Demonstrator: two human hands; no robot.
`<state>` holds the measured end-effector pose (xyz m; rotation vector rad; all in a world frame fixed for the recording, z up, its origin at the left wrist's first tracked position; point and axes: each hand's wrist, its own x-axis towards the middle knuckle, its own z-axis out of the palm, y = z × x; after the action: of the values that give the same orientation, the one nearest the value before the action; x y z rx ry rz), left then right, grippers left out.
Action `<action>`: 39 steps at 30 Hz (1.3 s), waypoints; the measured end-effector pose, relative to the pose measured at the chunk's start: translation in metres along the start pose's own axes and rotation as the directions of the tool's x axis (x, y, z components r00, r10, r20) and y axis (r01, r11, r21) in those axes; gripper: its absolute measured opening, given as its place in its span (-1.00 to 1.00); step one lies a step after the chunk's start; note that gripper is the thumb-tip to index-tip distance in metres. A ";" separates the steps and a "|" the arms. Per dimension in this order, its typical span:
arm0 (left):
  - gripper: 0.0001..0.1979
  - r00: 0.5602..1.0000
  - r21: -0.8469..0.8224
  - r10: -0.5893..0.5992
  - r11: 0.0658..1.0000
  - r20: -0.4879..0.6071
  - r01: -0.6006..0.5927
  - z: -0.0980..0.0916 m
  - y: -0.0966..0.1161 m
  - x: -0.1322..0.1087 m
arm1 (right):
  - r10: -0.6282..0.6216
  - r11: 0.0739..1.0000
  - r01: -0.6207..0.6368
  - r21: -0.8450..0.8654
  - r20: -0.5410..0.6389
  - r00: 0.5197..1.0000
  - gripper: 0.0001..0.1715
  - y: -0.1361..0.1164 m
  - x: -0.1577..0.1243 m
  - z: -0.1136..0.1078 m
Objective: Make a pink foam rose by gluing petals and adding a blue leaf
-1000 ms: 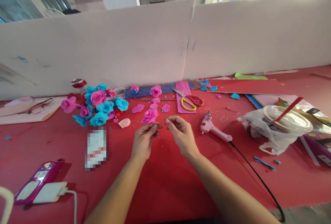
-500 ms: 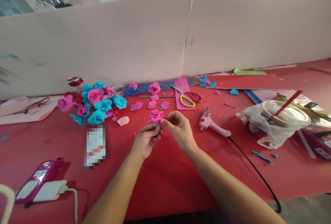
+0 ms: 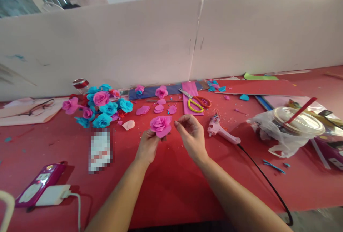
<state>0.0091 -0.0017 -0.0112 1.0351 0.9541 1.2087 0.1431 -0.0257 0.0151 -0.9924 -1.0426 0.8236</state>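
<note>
A pink paper rose (image 3: 160, 126) is in my left hand (image 3: 147, 147), whose fingers close around its base from below. The bloom faces up and toward me, and it hides most of the fingertips. Just right of the rose, apart from it, my right hand (image 3: 191, 135) hovers with loosely curled fingers and nothing visible in them. Loose pink paper petals (image 3: 159, 109) lie beyond the rose. Yellow and orange-handled scissors (image 3: 195, 104) rest on a strip of pink crepe paper (image 3: 189, 88). To the right of my right hand sits a pink glue gun (image 3: 223, 132) with a black cord.
A bunch of blue and pink paper flowers (image 3: 103, 107) stands at left, near glasses (image 3: 40, 107) on paper. A purple power strip (image 3: 43, 182) holds a white charger (image 3: 53, 195). On the right is a lidded bowl (image 3: 300, 120) in a plastic bag. A white partition (image 3: 107, 46) runs behind.
The rose has tipped so its bloom faces me more. My right hand has come off it and moved slightly right; my left hand still holds it.
</note>
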 end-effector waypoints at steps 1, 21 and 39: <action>-0.88 0.998 0.046 0.055 0.997 -0.013 -0.055 -0.001 -0.001 0.000 | 0.024 1.000 -0.025 0.019 0.031 0.999 -0.88 -0.001 -0.001 0.000; -0.84 0.933 0.429 0.349 0.832 0.091 -0.353 -0.015 -0.006 0.004 | 0.311 0.933 -0.341 0.114 0.220 0.925 -0.75 -0.001 0.006 -0.003; -0.89 0.985 -0.101 0.068 0.991 -0.159 -0.085 0.002 -0.005 0.002 | 0.238 0.970 -0.208 -0.125 0.320 0.917 -0.78 0.022 -0.002 0.006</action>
<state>0.0124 0.0003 -0.0155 0.9092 0.9651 1.4063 0.1352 -0.0180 -0.0048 -1.0842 -1.2775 1.1720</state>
